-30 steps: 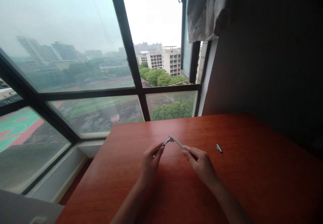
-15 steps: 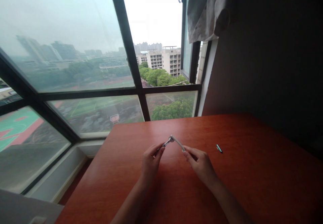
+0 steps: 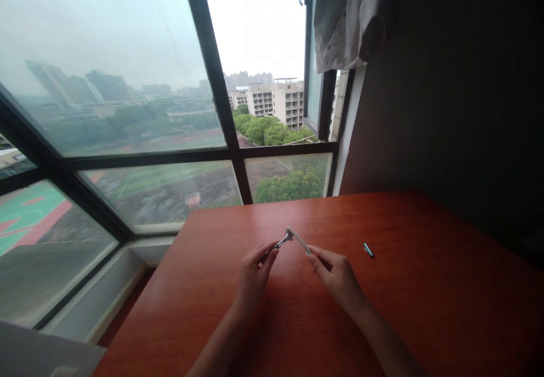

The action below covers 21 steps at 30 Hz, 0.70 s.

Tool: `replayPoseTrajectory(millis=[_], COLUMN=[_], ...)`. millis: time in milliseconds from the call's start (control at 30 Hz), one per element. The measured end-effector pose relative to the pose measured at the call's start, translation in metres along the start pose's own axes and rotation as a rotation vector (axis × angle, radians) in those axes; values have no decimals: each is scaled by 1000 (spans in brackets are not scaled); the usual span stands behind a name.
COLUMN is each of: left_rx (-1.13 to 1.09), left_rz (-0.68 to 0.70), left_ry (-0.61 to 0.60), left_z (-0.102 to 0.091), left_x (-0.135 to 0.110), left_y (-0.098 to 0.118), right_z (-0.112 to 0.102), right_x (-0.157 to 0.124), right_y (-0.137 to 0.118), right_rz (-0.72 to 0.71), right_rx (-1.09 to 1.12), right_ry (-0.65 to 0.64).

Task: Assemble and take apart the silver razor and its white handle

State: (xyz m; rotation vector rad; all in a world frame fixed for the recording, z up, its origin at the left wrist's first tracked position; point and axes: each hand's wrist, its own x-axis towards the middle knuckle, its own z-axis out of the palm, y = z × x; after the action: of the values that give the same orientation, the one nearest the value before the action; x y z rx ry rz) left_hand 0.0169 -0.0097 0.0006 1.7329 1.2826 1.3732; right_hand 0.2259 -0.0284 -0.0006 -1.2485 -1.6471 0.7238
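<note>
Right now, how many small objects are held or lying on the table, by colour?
Silver-headed: 1, the slim tool in the left hand
Pale: 1, the thin stick in the right hand
Teal and dark: 1, the small piece on the table
Total: 3

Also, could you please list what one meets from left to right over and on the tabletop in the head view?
Left hand, silver-headed tool, slim pale stick, right hand, small teal object.
</note>
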Motion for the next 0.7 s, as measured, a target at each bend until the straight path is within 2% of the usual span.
replayPoseTrajectory(millis=[267, 533, 700], left_rx=[-13, -54, -68], left_rz=[-21, -3, -59], left_ry=[83, 4, 90], left_z=[-3, 1, -2], left_x=[2, -1, 2], left_y=[2, 3, 4], right_z=[1, 2, 1], right_x=[-1, -4, -3], right_y=[-3, 1, 0], right_rz=[72, 197, 205], right_rx=[134, 385, 422], right_ry=[-120, -135, -172])
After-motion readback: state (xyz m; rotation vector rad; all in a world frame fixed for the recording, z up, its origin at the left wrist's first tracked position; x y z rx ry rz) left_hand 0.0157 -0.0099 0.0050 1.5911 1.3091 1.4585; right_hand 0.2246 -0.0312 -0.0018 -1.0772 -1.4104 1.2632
